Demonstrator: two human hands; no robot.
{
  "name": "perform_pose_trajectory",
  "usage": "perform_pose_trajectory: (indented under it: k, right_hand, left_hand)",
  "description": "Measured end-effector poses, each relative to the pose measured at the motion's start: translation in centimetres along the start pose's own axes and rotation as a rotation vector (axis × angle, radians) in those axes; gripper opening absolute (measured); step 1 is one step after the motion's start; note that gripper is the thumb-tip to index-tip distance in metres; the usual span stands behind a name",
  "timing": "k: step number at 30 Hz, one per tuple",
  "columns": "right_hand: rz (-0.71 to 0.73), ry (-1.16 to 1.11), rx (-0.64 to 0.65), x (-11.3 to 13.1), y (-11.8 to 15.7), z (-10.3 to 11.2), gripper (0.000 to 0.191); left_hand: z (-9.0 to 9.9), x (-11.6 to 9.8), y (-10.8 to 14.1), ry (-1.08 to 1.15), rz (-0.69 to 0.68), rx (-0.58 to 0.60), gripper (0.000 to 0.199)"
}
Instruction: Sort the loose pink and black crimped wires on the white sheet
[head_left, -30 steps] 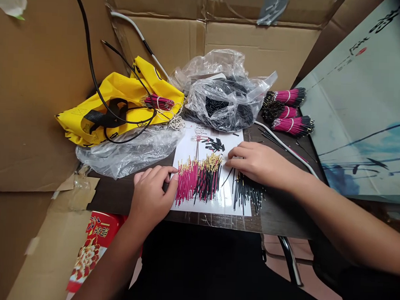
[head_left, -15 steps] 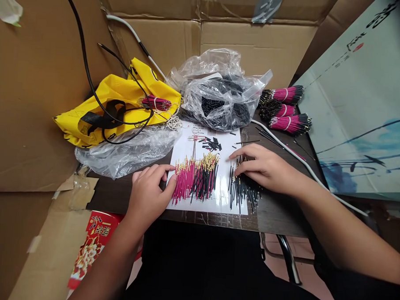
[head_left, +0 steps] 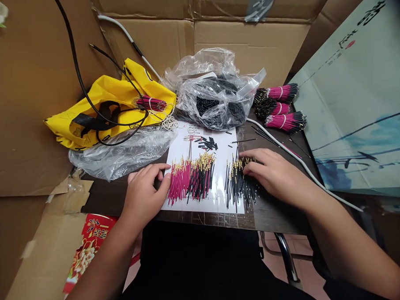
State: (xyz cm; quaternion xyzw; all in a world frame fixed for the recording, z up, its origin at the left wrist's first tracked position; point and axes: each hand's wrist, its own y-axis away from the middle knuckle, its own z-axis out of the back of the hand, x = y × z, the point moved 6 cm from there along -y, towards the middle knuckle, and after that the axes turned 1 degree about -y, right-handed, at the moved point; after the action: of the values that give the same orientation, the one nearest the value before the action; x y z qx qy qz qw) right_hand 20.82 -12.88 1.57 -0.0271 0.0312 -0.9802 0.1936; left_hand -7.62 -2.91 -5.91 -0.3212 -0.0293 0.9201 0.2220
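Note:
A row of short red wires (head_left: 178, 184) with gold-coloured tips lies on a white printed sheet (head_left: 219, 204). Black wires (head_left: 201, 185) with the same tips adjoin them on the right. My left hand (head_left: 147, 189) rests at the left edge of the red wires, thumb and forefinger apart, its fingertips close against them. Across a gap, a separate pile of black wires (head_left: 240, 189) lies partly over the sheet's right edge. My right hand (head_left: 270, 175) reaches over this pile's tips with fingers loosely spread, and nothing is visibly held. Its palm hides part of the pile.
Small black sleeves (head_left: 208, 143) lie scattered on the sheet. Behind stands a clear plastic bag (head_left: 222, 102) of black pieces. A yellow bag (head_left: 106, 88) is at left, with a black cable (head_left: 72, 47) over it. Tied wire bundles (head_left: 284, 122) and a white cable (head_left: 286, 147) are at right.
My right hand has shifted slightly right and down across the separate black pile, uncovering more gold tips. My left hand keeps its place by the red wires. The whole view has moved a little.

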Motion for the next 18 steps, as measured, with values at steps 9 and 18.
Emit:
perform_pose_trajectory:
  k: [9, 18]
  right_hand:
    - [-0.136, 0.05, -0.079, -1.9, 2.2, 0.8, 0.022]
    - [-0.109, 0.005, -0.048, -0.9, 2.2, -0.4, 0.034]
  left_hand:
    - [1.4, -3.1, 1.5, -0.07, -0.176, -0.257, 0.031]
    - [1.5, -12.1, 4.1, 0.31, -0.69, 0.111, 0.033]
